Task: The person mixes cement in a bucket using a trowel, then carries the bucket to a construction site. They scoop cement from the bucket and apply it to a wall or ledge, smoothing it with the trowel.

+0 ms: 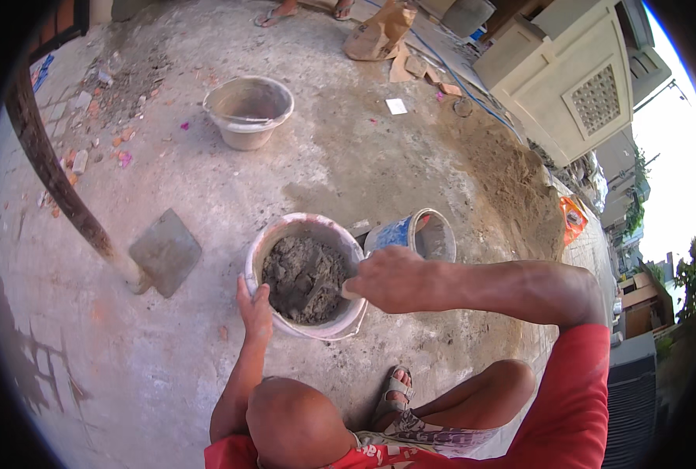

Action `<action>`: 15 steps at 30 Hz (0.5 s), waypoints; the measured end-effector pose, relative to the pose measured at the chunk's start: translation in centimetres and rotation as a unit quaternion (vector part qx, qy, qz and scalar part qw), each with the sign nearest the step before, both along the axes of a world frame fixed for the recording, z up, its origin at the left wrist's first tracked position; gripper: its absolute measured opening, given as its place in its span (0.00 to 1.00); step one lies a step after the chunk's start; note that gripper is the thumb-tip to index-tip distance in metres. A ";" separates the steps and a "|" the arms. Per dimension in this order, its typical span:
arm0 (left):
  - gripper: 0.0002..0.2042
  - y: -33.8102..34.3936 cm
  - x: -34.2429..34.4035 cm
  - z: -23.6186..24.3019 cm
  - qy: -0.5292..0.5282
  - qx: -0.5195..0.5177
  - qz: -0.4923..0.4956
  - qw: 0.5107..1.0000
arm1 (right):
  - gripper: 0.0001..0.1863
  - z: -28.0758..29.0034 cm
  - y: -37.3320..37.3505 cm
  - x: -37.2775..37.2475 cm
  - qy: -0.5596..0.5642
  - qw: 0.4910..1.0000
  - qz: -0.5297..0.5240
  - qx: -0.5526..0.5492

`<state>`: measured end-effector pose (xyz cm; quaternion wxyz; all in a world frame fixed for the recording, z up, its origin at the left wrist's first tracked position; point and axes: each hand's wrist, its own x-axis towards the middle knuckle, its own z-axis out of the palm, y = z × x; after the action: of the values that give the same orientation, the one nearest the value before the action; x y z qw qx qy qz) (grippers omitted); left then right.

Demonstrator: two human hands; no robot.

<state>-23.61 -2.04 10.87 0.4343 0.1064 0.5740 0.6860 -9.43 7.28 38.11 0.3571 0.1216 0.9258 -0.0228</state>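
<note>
A pale round bucket (333,314) holds lumpy grey wet mortar (301,277) in front of me. My left hand (254,309) grips its left wall near the rim. My right hand (391,277) is closed round a pale handle (351,289) at the bucket's right side; the rest of that tool cannot be made out. Just behind that hand, a blue-and-white pail (388,234) stands beside the bucket. To the left, a shovel's square blade (168,242) lies flat, with its long dark handle (66,180) running toward the upper left.
An empty-looking basin (250,137) stands farther back. Another person's feet (273,17) show at the top. A brown sack (375,39), sand (520,195), a blue hose (465,86) and an orange bag (573,220) lie rightward. Rubble (105,102) is scattered at the upper left.
</note>
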 end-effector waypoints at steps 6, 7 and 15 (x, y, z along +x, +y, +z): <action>0.21 0.1 0.5 -1.3 0.047 0.024 0.023 0.998 | 0.20 -4.9 -1.1 1.3 -0.049 0.991 -0.066 0.110; 0.20 0.2 0.5 -1.2 0.056 0.041 0.020 0.997 | 0.21 -6.9 -2.0 1.5 -0.051 0.990 -0.091 0.090; 0.21 0.1 0.2 -0.6 -0.007 0.046 0.016 0.999 | 0.23 -3.0 1.7 2.7 -0.008 0.953 -0.293 -0.080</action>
<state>-23.42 -1.95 10.24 0.4216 0.1119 0.5407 0.7193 -6.71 9.02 35.16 0.3504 0.3585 0.8420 -0.1995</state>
